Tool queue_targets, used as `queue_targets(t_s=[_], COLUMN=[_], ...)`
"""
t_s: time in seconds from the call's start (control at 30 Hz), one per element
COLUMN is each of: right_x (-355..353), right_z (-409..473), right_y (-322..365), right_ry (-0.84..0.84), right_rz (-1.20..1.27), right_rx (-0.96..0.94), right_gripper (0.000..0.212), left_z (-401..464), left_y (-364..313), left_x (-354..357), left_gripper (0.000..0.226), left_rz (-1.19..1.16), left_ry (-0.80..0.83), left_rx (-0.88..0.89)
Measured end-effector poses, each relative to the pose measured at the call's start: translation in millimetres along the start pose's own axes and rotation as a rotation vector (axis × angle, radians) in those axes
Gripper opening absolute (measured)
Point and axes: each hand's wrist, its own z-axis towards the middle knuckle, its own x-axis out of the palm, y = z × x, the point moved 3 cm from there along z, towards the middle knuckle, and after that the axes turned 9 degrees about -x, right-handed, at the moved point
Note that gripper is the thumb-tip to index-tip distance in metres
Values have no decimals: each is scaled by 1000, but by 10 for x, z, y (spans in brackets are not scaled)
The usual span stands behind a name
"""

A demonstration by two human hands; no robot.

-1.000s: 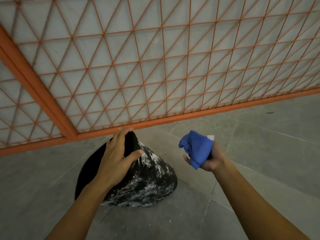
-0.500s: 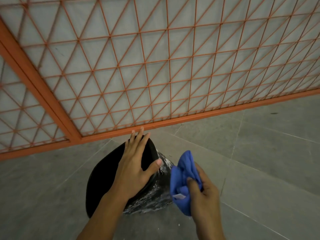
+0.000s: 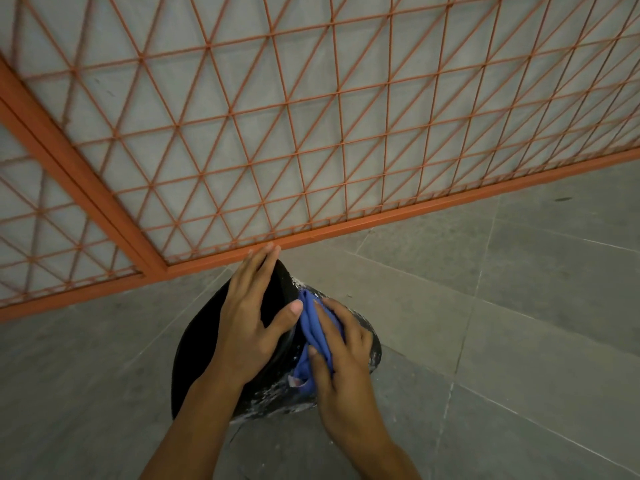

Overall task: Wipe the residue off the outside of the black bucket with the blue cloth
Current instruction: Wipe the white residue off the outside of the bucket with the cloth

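The black bucket [image 3: 197, 358] lies tilted on the grey floor, its outer wall speckled with white residue on the right side. My left hand [image 3: 249, 320] rests flat over its rim, fingers straight, thumb spread toward the cloth. My right hand [image 3: 346, 362] holds the bunched blue cloth [image 3: 313, 327] and presses it against the residue-covered wall just right of my left thumb. Much of the bucket's wall is hidden under both hands.
An orange metal mesh fence [image 3: 311, 140] with a thick bottom rail [image 3: 381, 220] stands just beyond the bucket. Grey floor tiles [image 3: 519, 306] stretch to the right and toward me.
My right hand has brought the blue cloth from mid-air down and left onto the bucket's wall. My left hand has flattened over the rim.
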Motion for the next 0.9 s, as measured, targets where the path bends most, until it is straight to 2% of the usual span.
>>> queue_targets(t_s=[0.23, 0.33, 0.53, 0.63, 0.7, 0.8, 0.9], right_x=[117, 49, 133, 89, 123, 226, 242], right_z=[-35, 104, -26, 88, -11, -66, 57], right_y=[105, 47, 100, 1, 28, 81, 42], right_ry=[-49, -82, -77, -155, -216, -245, -281], right_rz=[-58, -6, -54, -78, -109, -116, -64], right_rx=[-50, -2, 2, 53, 24, -26, 16], right_gripper=[42, 43, 41, 35, 32, 31, 35], left_z=[-11, 10, -10, -16, -30, -52, -28], left_y=[41, 34, 48, 34, 21, 57, 79], left_x=[-39, -41, -39, -56, -40, -59, -88], left_gripper=[79, 78, 78, 79, 81, 80, 78], left_rz=[-13, -32, -58, -90, -89, -108, -141], left_ry=[-5, -2, 23, 32, 56, 48, 23], left_rx=[38, 1, 13, 3, 23, 15, -27])
